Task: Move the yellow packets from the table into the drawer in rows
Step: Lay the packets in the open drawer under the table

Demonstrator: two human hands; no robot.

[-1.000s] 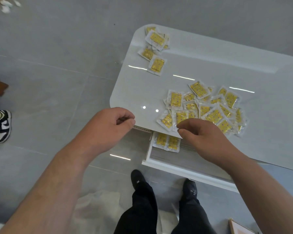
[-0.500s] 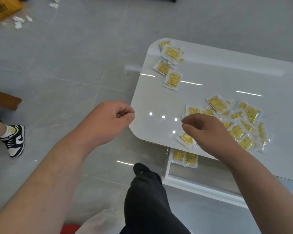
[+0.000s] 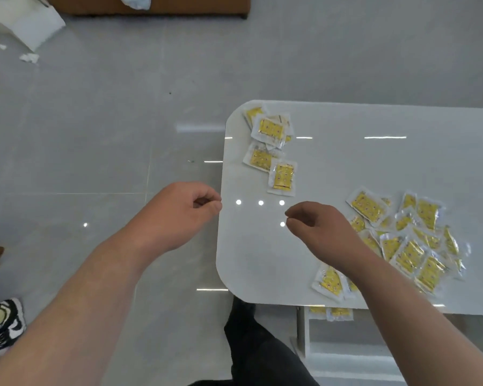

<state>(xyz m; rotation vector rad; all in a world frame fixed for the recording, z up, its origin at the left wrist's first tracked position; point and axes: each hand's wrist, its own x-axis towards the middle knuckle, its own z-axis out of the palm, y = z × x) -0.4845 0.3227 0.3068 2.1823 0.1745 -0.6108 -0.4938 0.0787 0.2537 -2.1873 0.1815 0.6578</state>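
Observation:
A white glossy table carries two groups of yellow packets: a small cluster near its far left corner and a large heap on the right. Below the table's near edge an open white drawer shows two packets at its back. My left hand hovers just off the table's left edge, fingers curled with nothing seen in them. My right hand hangs above bare tabletop left of the heap, fingers pinched together, no packet visible in it.
Grey tiled floor surrounds the table. My dark trouser leg stands beside the drawer. Another person's black-and-white sneaker is at the lower left. White paper scraps and a brown furniture base lie far off.
My right hand has lifted off the heap's near edge and drifted left over bare tabletop. The view has tilted up, so most of the drawer has dropped under the table edge.

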